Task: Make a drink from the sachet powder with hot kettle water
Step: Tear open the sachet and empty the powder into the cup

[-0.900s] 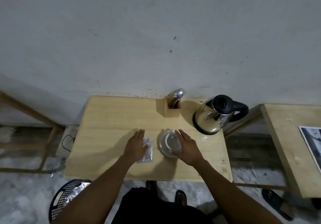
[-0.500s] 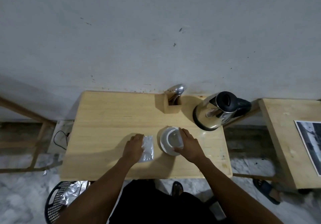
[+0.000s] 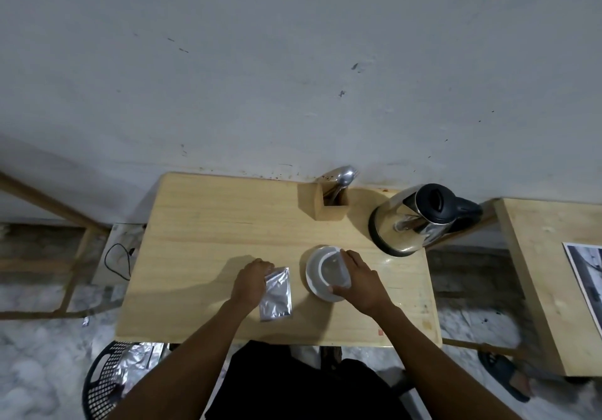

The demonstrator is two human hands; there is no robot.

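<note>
No text, label or number can be read: the silver sachet under the left hand shows only bare foil.

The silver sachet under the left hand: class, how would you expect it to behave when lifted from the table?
The sachet looks like thin crinkled foil, so it will probably flex and droop rather than stay stiff. It lies flat and small beside the left hand, so it is likely light. Its shiny surface may be slippery; pinching an edge seems safer.
</note>
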